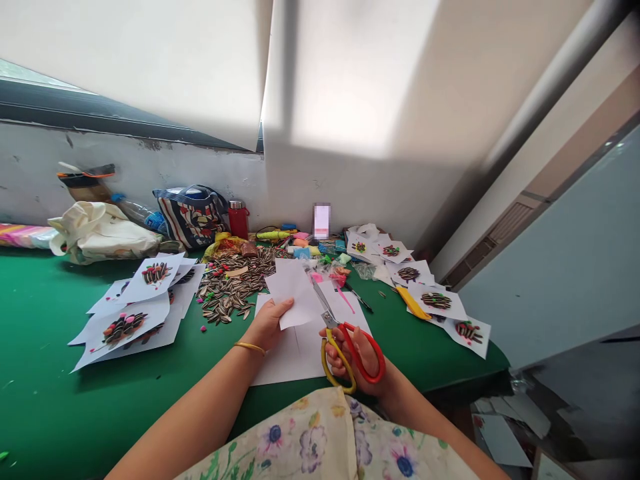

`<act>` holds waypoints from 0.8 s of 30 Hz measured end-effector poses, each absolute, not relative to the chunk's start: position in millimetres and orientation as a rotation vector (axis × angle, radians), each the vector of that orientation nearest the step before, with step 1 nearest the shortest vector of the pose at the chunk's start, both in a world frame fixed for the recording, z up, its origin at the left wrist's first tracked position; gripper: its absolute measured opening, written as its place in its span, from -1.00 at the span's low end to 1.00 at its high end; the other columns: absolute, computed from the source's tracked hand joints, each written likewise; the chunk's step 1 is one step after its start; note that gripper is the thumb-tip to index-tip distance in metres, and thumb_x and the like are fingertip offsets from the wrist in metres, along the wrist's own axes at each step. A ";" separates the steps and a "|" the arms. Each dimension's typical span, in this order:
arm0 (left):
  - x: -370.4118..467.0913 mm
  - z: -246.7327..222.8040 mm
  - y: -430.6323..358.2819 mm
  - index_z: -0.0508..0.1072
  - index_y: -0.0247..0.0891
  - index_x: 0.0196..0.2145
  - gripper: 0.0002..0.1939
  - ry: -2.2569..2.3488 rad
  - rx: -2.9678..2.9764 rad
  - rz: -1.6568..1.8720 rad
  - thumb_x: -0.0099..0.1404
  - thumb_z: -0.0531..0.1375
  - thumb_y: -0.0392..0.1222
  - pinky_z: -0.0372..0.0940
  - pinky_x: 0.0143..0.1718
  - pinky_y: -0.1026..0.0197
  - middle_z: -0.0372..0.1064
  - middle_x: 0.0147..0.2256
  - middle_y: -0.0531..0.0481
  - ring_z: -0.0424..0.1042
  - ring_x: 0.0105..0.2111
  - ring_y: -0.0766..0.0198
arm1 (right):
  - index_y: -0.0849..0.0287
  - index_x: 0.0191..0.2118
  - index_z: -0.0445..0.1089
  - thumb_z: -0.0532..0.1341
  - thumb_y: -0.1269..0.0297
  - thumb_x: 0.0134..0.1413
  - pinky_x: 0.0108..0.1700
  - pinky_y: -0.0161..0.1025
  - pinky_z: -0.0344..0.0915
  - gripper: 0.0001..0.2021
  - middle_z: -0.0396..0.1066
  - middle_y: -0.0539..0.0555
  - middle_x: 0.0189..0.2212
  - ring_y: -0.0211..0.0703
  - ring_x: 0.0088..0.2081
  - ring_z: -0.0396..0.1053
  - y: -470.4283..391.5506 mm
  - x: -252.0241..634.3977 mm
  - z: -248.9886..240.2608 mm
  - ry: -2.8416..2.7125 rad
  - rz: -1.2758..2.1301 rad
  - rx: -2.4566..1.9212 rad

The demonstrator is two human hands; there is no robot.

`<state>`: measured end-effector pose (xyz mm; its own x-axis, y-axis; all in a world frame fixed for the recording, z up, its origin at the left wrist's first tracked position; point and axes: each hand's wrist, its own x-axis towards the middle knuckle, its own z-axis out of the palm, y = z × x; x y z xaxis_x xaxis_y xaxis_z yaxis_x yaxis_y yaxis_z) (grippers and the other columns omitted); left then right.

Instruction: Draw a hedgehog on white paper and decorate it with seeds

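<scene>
My left hand (267, 325), with a gold bangle at the wrist, pinches a small white paper piece (293, 293) by its lower left edge. In my right hand (357, 355) are scissors (329, 319) with one yellow and one red handle, my fingers in the loops. Their blades point up and left, beside the right edge of the piece; whether they touch it I cannot tell. Below both hands a larger white sheet (285, 360) lies on the green table (200, 393). A pile of striped seeds (233, 287) is just left of the papers.
Cards with seed figures lie at the left (130, 327) and right (435, 300). A black pen (361, 300) and a yellow tool (413, 303) are right of the sheet. Behind stand a phone (321, 220), a red bottle (239, 220) and a patterned bag (193, 217).
</scene>
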<state>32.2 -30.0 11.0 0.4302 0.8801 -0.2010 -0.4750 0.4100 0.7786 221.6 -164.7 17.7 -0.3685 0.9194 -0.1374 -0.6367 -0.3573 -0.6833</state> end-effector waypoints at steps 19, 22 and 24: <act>32.7 13.8 -30.8 0.48 -0.43 -0.12 -0.64 0.708 0.705 0.938 0.10 0.35 -0.31 0.41 -0.42 0.27 0.57 -0.34 -0.17 0.53 -0.45 0.21 | 0.26 -0.12 0.39 0.26 -0.22 0.01 -0.62 -0.49 -0.17 -0.42 0.17 -0.07 -0.54 -0.47 -0.61 -0.08 -161.7 219.4 13.0 -0.569 1.883 -0.644; 32.0 14.5 -30.4 0.48 -0.42 -0.16 -0.69 0.706 0.695 0.925 0.11 0.34 -0.32 0.40 -0.44 0.30 0.55 -0.41 -0.11 0.50 -0.51 0.26 | 0.27 -0.08 0.38 0.23 -0.27 0.00 -0.56 -0.45 -0.07 -0.37 0.21 -0.02 -0.49 -0.42 -0.56 0.02 -165.0 220.1 17.0 -0.598 1.868 -0.660; 31.1 15.0 -30.2 0.49 -0.41 -0.20 -0.74 0.709 0.682 0.916 0.12 0.34 -0.32 0.39 -0.47 0.32 0.53 -0.48 -0.05 0.46 -0.57 0.31 | 0.27 -0.07 0.38 0.21 -0.29 0.01 -0.53 -0.42 -0.02 -0.34 0.22 0.00 -0.47 -0.38 -0.53 0.07 -167.1 220.9 18.7 -0.614 1.870 -0.670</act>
